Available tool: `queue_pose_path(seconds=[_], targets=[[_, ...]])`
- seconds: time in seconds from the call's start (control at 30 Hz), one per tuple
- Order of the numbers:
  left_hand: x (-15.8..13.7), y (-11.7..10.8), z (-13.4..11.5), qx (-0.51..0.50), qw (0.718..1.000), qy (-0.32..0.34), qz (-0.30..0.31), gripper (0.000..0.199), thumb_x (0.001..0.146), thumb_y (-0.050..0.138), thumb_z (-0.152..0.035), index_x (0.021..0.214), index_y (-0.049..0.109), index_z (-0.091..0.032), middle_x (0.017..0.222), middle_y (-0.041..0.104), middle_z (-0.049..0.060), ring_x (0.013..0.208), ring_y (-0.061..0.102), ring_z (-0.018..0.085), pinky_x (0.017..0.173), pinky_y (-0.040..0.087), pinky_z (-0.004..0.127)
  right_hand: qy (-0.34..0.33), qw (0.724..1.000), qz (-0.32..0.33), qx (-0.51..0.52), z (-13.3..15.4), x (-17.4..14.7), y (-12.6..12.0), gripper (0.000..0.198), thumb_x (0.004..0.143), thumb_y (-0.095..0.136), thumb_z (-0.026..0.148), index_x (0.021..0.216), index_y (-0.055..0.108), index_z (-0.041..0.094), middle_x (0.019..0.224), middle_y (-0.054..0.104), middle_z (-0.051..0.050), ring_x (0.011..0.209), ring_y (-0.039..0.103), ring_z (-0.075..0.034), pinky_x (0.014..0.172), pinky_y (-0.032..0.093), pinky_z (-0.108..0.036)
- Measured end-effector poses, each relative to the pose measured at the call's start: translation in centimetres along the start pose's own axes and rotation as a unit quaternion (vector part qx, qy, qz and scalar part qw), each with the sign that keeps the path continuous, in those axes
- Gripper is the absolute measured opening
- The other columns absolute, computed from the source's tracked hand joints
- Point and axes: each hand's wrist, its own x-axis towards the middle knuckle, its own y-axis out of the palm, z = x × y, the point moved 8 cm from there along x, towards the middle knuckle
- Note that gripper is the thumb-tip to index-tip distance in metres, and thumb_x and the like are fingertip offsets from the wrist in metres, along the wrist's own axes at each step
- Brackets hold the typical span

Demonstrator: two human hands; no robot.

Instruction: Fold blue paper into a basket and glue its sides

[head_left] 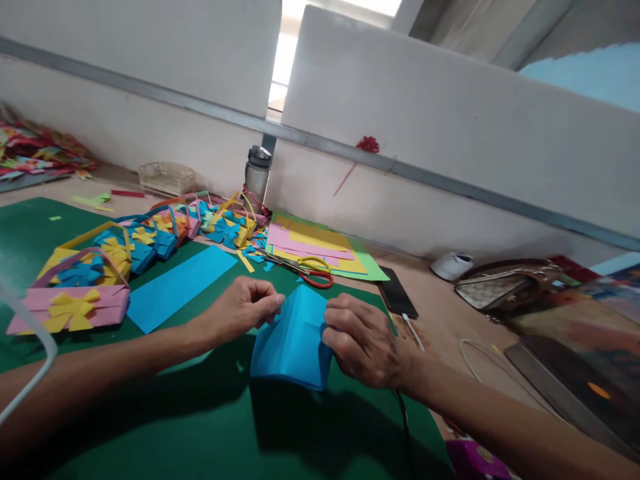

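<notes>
A folded piece of blue paper [295, 340] is held up over the green mat [200, 427], with a crease running down its middle. My left hand [245, 307] pinches its upper left edge between thumb and fingers. On the other side, my right hand [363, 340] is closed round the right edge, fingers curled. A flat blue paper strip [180, 287] lies left of my left hand. Just beyond the held paper rest scissors [316, 272] with red and yellow handles.
Several small paper baskets [75, 310] with flowers line the left. Behind are coloured sheets [320, 243], a bottle [257, 175] and a wire basket [167, 178]. A phone [397, 293] with a cable and a handbag [505, 287] lie right. A white curved rod [35, 327] crosses the left edge.
</notes>
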Motion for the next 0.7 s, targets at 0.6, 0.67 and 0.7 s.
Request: queue_pose_path(seconds=[0.6,0.67,0.7], targets=[[-1.5,0.1,-2.4,0.095,0.971,0.219,-0.017,0.024,0.086,0.048,-0.024,0.096,0.068,-0.016,0.094,0.065,0.007,0.090,0.057,0.018,0.080,0.043,0.028,0.039,0.999,0.009,-0.033,-0.2,0.0,-0.2,0.024,0.084,0.042,0.008,0.102,0.056,0.013,0.074,0.057,-0.006,0.074,0.055,-0.018,0.071,0.050,-0.035],[-1.6,0.4,-2.5,0.088,0.972,0.218,-0.005,0.026,0.087,0.046,-0.026,0.097,0.069,-0.016,0.099,0.064,0.007,0.094,0.057,0.019,0.083,0.043,0.029,0.047,0.998,0.008,-0.044,-0.2,0.1,-0.1,0.025,0.083,0.042,0.007,0.101,0.057,0.013,0.072,0.056,-0.005,0.073,0.053,-0.018,0.069,0.049,-0.034],[-1.6,0.4,-2.4,0.082,0.974,0.211,0.002,0.028,0.088,0.045,-0.027,0.097,0.069,-0.017,0.102,0.064,0.007,0.097,0.056,0.019,0.085,0.042,0.029,0.052,0.997,0.013,-0.050,-0.2,0.1,0.0,0.025,0.083,0.041,0.006,0.101,0.058,0.013,0.071,0.055,-0.005,0.072,0.052,-0.018,0.068,0.048,-0.033]])
